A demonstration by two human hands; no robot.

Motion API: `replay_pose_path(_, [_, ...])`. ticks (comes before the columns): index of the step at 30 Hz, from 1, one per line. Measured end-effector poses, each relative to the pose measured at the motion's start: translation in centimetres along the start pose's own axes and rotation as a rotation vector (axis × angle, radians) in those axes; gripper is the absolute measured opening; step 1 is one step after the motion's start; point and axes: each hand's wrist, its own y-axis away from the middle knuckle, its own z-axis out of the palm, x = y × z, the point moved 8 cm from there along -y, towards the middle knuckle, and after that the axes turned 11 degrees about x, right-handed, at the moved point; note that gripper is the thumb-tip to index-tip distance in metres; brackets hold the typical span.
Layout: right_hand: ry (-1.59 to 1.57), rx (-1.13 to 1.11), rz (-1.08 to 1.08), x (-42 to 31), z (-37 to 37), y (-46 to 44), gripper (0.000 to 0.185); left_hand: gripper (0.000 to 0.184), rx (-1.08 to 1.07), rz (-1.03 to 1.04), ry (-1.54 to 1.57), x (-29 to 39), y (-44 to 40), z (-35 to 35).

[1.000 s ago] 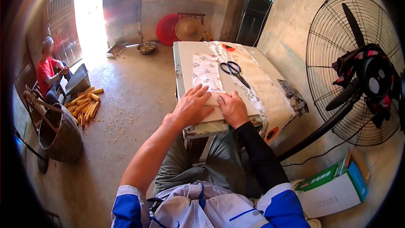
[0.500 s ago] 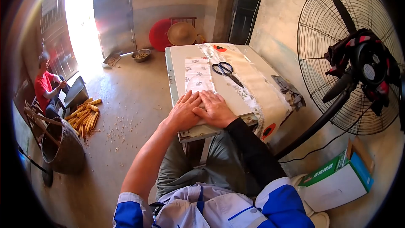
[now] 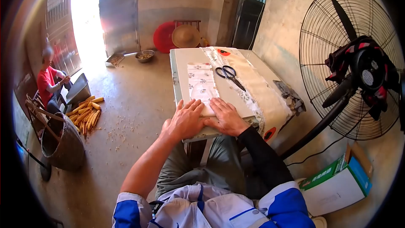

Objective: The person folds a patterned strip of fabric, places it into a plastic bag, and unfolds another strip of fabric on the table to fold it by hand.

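Observation:
On the table lies a folded strip of white floral cloth (image 3: 202,82), running away from me. My left hand (image 3: 186,119) rests flat at its near end, fingers stretched forward over the left edge. Beside it, my right hand (image 3: 227,117) presses flat at the right near corner, fingers extended and its thumb close to the left hand. A little of the cloth shows between them; the part under the palms is hidden. Black-handled scissors (image 3: 230,77) lie to the right of the cloth, blades pointing towards me.
A cream lace-edged runner (image 3: 252,90) crosses the table (image 3: 180,65), with grey crumpled cloth (image 3: 290,95) at its right edge. A large fan (image 3: 358,67) stands at right, above a carton (image 3: 337,183). At left, a seated person (image 3: 48,80) is near corn cobs (image 3: 86,114) and a basket (image 3: 65,145).
My hands have slid apart at the fingers, showing more cloth between them. The whole view has shifted slightly. The scissors still lie in the same place on the table.

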Motion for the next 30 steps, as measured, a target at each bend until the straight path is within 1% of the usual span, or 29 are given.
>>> replay_pose_path(3, [0.028,-0.019,-0.033,-1.3,-1.4,1.1,0.092,0.064,0.041,0.034,-0.024,1.1,1.4,-0.5])
replay_pose_path(8, [-0.033,0.008,-0.1,-1.9,-3.1,2.3,0.07,0.059,0.106,0.053,0.029,1.9,2.4,-1.6])
replay_pose_path(12, [-0.066,0.055,-0.133,-2.5,-4.4,2.8,0.059,0.058,0.115,0.038,0.079,2.1,2.5,-2.6])
replay_pose_path(16, [-0.097,0.125,-0.112,-2.8,-5.3,3.0,0.055,0.059,0.141,0.049,0.132,1.5,2.4,-2.5])
replay_pose_path(19, [-0.135,0.154,-0.088,-2.5,-5.5,2.8,0.053,0.055,0.213,0.088,0.186,0.7,2.4,-3.1])
replay_pose_path(22, [-0.162,0.174,-0.05,-1.9,-5.3,2.6,0.051,0.047,0.267,0.072,0.253,0.2,2.3,-4.1])
replay_pose_path(25, [-0.152,0.192,-0.027,-1.4,-5.3,2.1,0.049,0.039,0.33,0.055,0.235,-0.7,2.3,-4.2])
replay_pose_path(27, [-0.14,0.205,-0.038,-0.9,-5.1,1.8,0.047,0.037,0.347,0.047,0.234,-0.9,2.1,-4.1])
replay_pose_path(30, [-0.17,0.234,0.01,-0.5,-5.1,1.4,0.049,0.034,0.375,0.031,0.224,-1.2,1.7,-4.0])
